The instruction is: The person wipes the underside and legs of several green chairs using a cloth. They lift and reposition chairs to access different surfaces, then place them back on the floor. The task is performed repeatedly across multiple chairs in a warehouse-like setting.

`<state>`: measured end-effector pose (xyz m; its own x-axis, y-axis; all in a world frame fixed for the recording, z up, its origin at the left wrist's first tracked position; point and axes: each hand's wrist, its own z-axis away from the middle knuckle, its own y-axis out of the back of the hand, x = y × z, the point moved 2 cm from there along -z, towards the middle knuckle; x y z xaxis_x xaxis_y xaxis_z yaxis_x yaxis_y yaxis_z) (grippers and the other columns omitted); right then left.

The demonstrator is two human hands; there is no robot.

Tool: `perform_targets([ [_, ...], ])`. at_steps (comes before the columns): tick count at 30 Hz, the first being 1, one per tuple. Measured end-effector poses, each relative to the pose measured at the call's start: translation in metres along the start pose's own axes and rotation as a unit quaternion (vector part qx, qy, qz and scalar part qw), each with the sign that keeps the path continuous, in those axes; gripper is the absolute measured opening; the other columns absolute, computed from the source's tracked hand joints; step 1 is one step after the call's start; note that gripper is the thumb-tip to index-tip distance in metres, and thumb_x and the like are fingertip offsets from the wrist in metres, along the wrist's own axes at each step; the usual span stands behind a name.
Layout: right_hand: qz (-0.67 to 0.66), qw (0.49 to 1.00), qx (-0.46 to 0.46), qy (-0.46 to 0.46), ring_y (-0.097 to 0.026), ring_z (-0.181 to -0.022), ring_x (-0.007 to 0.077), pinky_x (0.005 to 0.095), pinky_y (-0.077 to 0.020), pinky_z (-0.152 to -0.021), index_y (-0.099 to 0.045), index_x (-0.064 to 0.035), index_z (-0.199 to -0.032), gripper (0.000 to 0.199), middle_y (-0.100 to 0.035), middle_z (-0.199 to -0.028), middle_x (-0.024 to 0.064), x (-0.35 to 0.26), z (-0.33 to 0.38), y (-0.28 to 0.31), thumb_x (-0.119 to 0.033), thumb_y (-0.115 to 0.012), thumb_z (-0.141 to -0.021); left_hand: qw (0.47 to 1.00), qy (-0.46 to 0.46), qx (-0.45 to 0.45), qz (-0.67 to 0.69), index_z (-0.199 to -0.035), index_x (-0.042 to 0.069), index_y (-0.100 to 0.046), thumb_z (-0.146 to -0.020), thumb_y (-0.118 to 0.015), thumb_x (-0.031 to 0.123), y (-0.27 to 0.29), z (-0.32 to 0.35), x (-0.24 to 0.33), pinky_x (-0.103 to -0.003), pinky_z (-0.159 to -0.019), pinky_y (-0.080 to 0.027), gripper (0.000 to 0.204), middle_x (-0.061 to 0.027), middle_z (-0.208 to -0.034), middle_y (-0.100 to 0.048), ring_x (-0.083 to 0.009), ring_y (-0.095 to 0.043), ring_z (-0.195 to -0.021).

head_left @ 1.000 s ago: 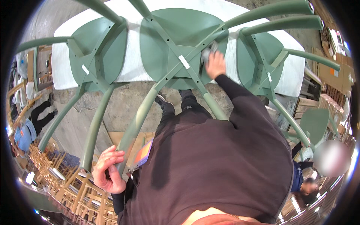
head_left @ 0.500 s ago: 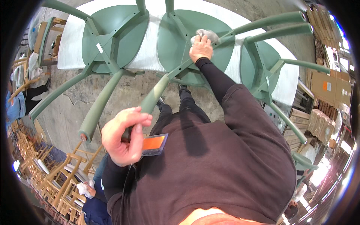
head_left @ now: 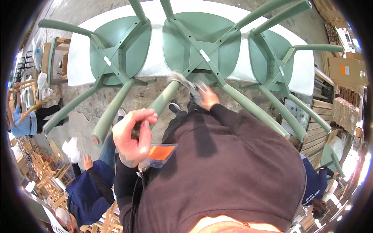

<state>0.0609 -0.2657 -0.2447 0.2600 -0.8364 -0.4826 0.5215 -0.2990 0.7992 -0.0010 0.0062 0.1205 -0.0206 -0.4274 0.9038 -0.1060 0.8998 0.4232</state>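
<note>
Three green chairs lie upside down in a row, their legs pointing up and outward. My left hand [head_left: 134, 136] is curled round the end of a leg [head_left: 165, 99] of the middle chair [head_left: 217, 29]; the palm hides the leg's tip. A grey-white rag [head_left: 185, 83] is in my right hand [head_left: 206, 97], smeared by motion. The rag touches the upper part of that same leg, close to the seat's near edge. The left chair [head_left: 101, 42] and the right chair [head_left: 285, 44] stand apart from both hands.
The chairs rest on a white-covered table [head_left: 79, 58]. A person in dark blue [head_left: 91, 186] with a white cloth is at lower left, another person [head_left: 312, 178] at lower right. Wooden frames [head_left: 35, 163] crowd the left; a cardboard box [head_left: 347, 72] stands right.
My right hand has brought the rag from the middle chair's crossed braces back toward me, onto the leg. My left hand keeps its hold. The person at lower left has come further into view.
</note>
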Motion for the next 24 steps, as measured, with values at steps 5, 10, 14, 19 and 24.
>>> perform_targets([
  [5, -0.197, 0.950, 0.214, -0.112, -0.059, -0.111, 0.0452, 0.0486, -0.0505, -0.097, -0.047, -0.0063, -0.146, 0.068, -0.049, -0.131, 0.0235, -0.005, 0.010, 0.015, -0.009, -0.066, -0.081, 1.000, 0.008, 0.007, -0.017, -0.102, -0.005, -0.067, -0.087, -0.049, -0.014, -0.001, 0.004, -0.008, -0.038, -0.096, -0.053, 0.025, -0.0136, -0.087, -0.073, -0.0213, -0.074, -0.084],
  [10, -0.168, 0.900, 0.238, -0.326, -0.041, -0.128, 0.0488, 0.0519, -0.0404, -0.106, -0.045, -0.0021, -0.142, 0.067, -0.039, -0.131, 0.0278, -0.047, -0.043, -0.002, -0.013, -0.070, -0.081, 0.998, -0.029, -0.051, -0.028, -0.101, -0.002, -0.068, -0.084, -0.050, -0.014, 0.000, 0.000, -0.006, -0.043, -0.102, -0.050, 0.027, -0.0124, -0.088, -0.074, -0.0219, -0.074, -0.080],
  [14, -0.104, 0.928, 0.266, -0.241, -0.054, -0.114, 0.0443, 0.0516, -0.0514, -0.092, -0.059, -0.0012, -0.116, 0.030, -0.048, -0.125, 0.0218, -0.069, -0.061, -0.008, -0.016, -0.058, -0.090, 0.986, -0.071, -0.141, -0.052, -0.102, -0.001, -0.068, -0.084, -0.051, -0.013, 0.004, -0.008, -0.004, -0.044, -0.102, -0.050, 0.028, -0.0123, -0.092, -0.074, -0.0217, -0.074, -0.075],
  [19, -0.091, 0.988, -0.072, -0.105, -0.063, -0.113, 0.0377, 0.0460, -0.0556, -0.092, -0.070, -0.0046, -0.106, 0.032, -0.062, -0.121, 0.0171, -0.094, -0.030, -0.054, -0.019, -0.071, -0.078, 0.967, -0.116, -0.220, -0.058, -0.105, 0.001, -0.069, -0.084, -0.054, -0.011, 0.007, -0.018, -0.005, -0.045, -0.101, -0.051, 0.028, -0.0101, -0.089, -0.073, -0.0212, -0.074, -0.077],
  [24, -0.372, 0.777, 0.467, -0.200, -0.062, -0.111, 0.0397, 0.0432, -0.0512, -0.095, -0.058, -0.0052, -0.117, 0.047, -0.063, -0.116, 0.0193, -0.097, 0.023, -0.031, -0.003, -0.071, -0.072, 0.967, -0.110, -0.225, -0.048, -0.105, 0.001, -0.070, -0.084, -0.054, -0.010, 0.013, -0.015, -0.012, -0.044, -0.103, -0.050, 0.028, -0.0096, -0.086, -0.073, -0.0219, -0.074, -0.079],
])
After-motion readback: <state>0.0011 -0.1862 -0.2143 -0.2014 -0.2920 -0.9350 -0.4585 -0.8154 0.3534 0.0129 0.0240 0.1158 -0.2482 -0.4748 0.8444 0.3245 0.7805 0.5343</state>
